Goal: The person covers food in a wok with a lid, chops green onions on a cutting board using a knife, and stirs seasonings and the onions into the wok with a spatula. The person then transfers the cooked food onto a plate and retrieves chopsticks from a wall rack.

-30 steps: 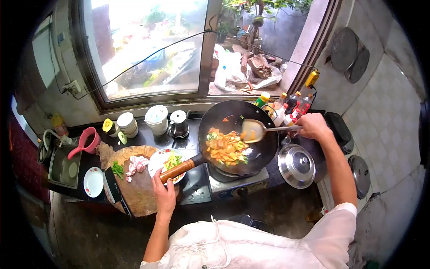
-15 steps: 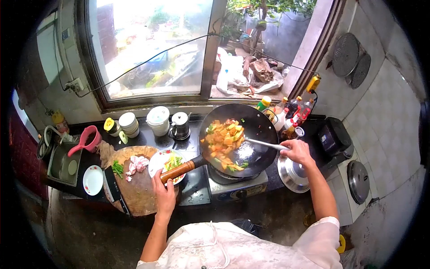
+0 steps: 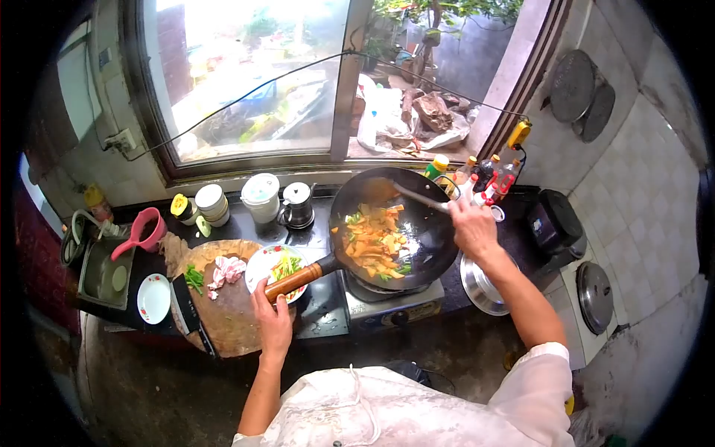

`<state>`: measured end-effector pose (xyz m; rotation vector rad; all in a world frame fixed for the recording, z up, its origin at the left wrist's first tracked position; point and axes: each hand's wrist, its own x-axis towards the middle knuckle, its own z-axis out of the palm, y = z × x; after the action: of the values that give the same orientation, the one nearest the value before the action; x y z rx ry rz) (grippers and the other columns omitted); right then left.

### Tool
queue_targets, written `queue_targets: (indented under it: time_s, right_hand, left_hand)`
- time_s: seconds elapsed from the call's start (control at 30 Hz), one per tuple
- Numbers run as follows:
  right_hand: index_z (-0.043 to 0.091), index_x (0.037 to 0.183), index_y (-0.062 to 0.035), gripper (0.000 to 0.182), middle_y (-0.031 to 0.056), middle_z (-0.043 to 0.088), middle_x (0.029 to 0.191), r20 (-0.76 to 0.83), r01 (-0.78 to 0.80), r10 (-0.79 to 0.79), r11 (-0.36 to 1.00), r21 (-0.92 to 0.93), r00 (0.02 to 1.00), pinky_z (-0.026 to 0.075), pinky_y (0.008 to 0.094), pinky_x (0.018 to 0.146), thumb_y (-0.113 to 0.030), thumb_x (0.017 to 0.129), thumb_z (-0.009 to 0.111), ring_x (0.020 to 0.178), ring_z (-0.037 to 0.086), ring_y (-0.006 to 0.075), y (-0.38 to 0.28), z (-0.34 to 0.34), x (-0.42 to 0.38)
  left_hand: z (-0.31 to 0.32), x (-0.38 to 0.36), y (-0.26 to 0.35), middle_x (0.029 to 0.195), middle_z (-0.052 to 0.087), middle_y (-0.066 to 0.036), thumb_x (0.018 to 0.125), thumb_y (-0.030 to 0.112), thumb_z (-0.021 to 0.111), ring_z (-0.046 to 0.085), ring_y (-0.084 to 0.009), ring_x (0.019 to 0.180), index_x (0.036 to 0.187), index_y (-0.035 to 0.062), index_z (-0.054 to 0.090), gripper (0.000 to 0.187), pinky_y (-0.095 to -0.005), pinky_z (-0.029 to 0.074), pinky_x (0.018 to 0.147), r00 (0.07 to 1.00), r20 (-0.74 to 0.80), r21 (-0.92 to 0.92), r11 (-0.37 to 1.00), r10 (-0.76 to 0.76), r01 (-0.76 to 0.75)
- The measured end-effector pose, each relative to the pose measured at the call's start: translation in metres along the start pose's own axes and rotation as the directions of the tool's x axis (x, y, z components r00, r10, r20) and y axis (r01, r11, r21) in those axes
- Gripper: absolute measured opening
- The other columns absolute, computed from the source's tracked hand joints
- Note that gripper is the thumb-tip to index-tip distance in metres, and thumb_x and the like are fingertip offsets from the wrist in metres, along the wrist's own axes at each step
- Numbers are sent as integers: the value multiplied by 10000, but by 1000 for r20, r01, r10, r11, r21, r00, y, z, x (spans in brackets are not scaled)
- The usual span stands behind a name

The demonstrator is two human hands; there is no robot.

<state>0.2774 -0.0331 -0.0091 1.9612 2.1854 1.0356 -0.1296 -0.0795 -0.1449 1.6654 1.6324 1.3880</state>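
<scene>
A black wok (image 3: pixel 436 249) stands on the gas stove (image 3: pixel 395 314), with orange and yellow slices and green pieces (image 3: pixel 376 242) in its lower left half. My left hand (image 3: pixel 273 322) is closed around the end of the wok's wooden handle (image 3: pixel 296 281). In my right hand (image 3: pixel 477 232) is the handle of a cooking spatula (image 3: pixel 421 197). Its blade is blurred and lies near the wok's far inner wall, above the food. Beneath the wok handle, a plate (image 3: pixel 255 262) bears yellow and green shreds.
A round chopping board (image 3: pixel 238 328) carries raw meat (image 3: pixel 226 272), green pieces (image 3: pixel 194 278) and a cleaver (image 3: pixel 186 305). Left of it are a white plate (image 3: pixel 154 299), pink ladle (image 3: pixel 149 231) and sink (image 3: pixel 93 276). Bottles (image 3: pixel 488 175) stand behind the wok; a metal lid (image 3: pixel 480 287) lies right.
My right hand has moved up and left, taking the spatula from the food to the wok's far side. The food has settled lower in the wok. My left hand stays on the handle.
</scene>
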Motion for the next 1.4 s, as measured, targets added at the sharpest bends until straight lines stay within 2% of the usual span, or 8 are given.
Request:
queue_targets:
  time_s: [0.17, 0.33, 0.53, 0.7, 0.9, 1.1, 1.23, 1.4]
  right_hand:
    - [586, 1129, -157, 390, 54, 573, 903, 97, 127, -160, 950, 285, 982, 459, 390, 719, -60, 756, 646, 840, 635, 258, 9, -15, -32]
    - [600, 1116, -210, 328, 14, 522, 876, 27, 290, -295, 949, 128, 955, 462, 323, 668, -104, 805, 601, 828, 585, 186, 46, -53, -53]
    - [661, 1007, -221, 311, 13, 545, 853, 129, 149, -151, 989, 24, 980, 467, 341, 671, -71, 735, 645, 804, 586, 183, 65, -147, -72]
    - [680, 1021, -230, 308, 27, 574, 884, 223, 121, -121, 993, 14, 967, 486, 347, 687, -75, 759, 631, 823, 621, 205, 39, -94, -62]
    - [692, 1052, -197, 278, 118, 626, 881, 307, -298, 222, 926, 230, 925, 511, 466, 694, -126, 790, 633, 829, 662, 338, 45, -59, -50]
    - [711, 980, -147, 224, 148, 693, 888, 542, -230, 147, 969, 87, 827, 533, 452, 732, -233, 780, 660, 841, 684, 329, 57, -18, -24]
    - [739, 1017, -189, 291, 113, 720, 913, 462, -121, -37, 944, 306, 886, 542, 416, 779, -308, 753, 709, 890, 693, 280, 33, -6, -8]
    - [752, 939, -180, 239, 112, 718, 866, 418, -61, 20, 995, 84, 908, 542, 416, 749, -253, 720, 691, 828, 699, 287, 83, -44, 3]
  left_hand:
    - [1, -3, -3, 1240, 478, -249, 905, 37, 521, 500, -420, 1139, 1325, 13, 414, 434, -454, 402, 982, 1000, 22, 26, 1000, 7, -7]
    - [1, -2, -3, 1255, 465, -249, 909, 47, 514, 489, -420, 1173, 1324, 4, 407, 430, -451, 398, 1000, 998, 56, 1, 1000, -6, 6]
    - [0, -2, -11, 1257, 471, -242, 910, 36, 517, 484, -412, 1184, 1328, 6, 408, 433, -440, 385, 1014, 998, 69, -4, 1000, 2, -1]
    - [1, -3, -6, 1263, 474, -240, 906, 27, 520, 480, -409, 1191, 1335, 10, 406, 444, -437, 382, 1016, 998, 60, -13, 1000, -24, 25]
    - [-4, -2, -7, 1270, 474, -246, 903, 28, 522, 485, -411, 1188, 1340, 14, 407, 452, -439, 389, 1009, 997, 79, -21, 1000, -18, 20]
    - [-3, -5, -3, 1269, 478, -252, 899, 34, 524, 493, -414, 1178, 1333, 13, 417, 447, -442, 397, 1001, 999, 48, -25, 1000, -16, 17]
    - [-5, -4, -3, 1266, 480, -256, 898, 36, 521, 494, -416, 1173, 1328, 6, 421, 443, -446, 398, 999, 998, 59, -12, 1000, -9, 9]
    - [-5, -5, -4, 1257, 484, -259, 900, 43, 526, 498, -422, 1159, 1323, -4, 420, 439, -448, 400, 993, 998, 60, -10, 1000, 8, -7]
